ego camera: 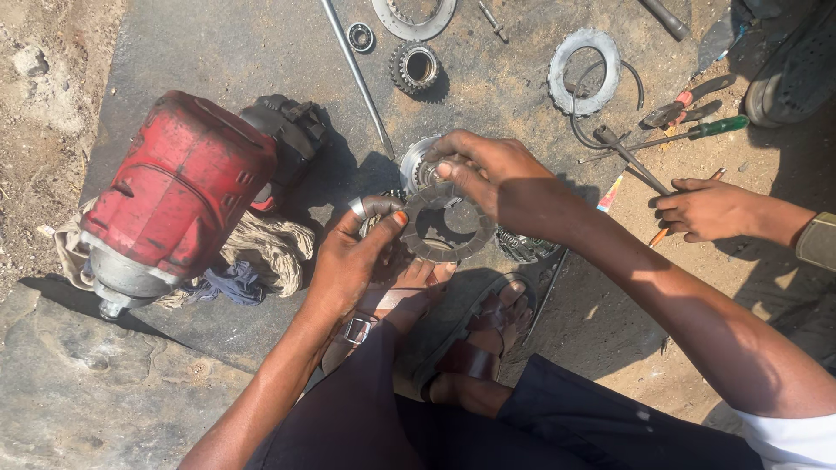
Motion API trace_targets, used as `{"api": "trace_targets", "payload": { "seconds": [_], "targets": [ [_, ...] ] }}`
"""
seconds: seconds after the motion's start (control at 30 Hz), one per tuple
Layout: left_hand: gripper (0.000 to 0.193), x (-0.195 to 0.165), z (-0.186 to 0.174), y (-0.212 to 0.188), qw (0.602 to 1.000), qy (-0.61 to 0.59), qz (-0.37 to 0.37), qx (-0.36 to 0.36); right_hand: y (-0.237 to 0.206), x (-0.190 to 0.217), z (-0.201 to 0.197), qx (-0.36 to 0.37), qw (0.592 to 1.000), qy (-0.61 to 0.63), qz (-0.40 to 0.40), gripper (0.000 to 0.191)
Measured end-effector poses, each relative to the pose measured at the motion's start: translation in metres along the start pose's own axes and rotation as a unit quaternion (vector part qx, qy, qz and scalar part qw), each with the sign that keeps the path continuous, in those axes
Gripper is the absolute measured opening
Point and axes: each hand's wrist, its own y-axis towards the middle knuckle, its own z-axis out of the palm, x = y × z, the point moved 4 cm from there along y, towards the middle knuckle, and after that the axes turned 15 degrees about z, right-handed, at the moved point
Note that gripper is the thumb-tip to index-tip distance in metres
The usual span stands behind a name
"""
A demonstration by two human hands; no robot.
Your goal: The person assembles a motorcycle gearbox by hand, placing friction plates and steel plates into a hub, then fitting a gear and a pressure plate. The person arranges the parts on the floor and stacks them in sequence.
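Hands are seen from above, over a dark mat (218,35) spread on the ground. A flat grey ring with small teeth (447,221) is held between both hands near the middle of the view. The left hand (353,261) is closed on the ring's edge at nine o'clock, with the thumb pressed on top. The right hand (488,174) is closed on the ring's edge at twelve o'clock, with the fingers curled over it. Just behind the ring, at eleven o'clock, a shiny round metal part (416,165) is partly hidden by the right hand. Two feet in brown sandals (453,348) are seen under the ring, at six o'clock.

At nine o'clock from the ring, a big red machine part (174,191) is laid on some old rags (261,248). At twelve o'clock, a small gear (416,68) and a long thin metal rod (357,78) are laid on the mat. At one o'clock, another toothed ring (585,71) is seen flat on the mat. Near it, a screwdriver with a green handle (697,130) and red pliers (684,106) are laid. At three o'clock, another person's hand (710,209) is rested on the ground, with its fingers loosely bent.
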Motion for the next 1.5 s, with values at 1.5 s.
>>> {"api": "trace_targets", "payload": {
  "seconds": [1.5],
  "targets": [
    [0.044, 0.002, -0.023, 0.011, 0.995, 0.084, 0.003, -0.058, 0.027, -0.049, 0.014, -0.236, 0.964, -0.118, -0.037, 0.020]
  ]
}}
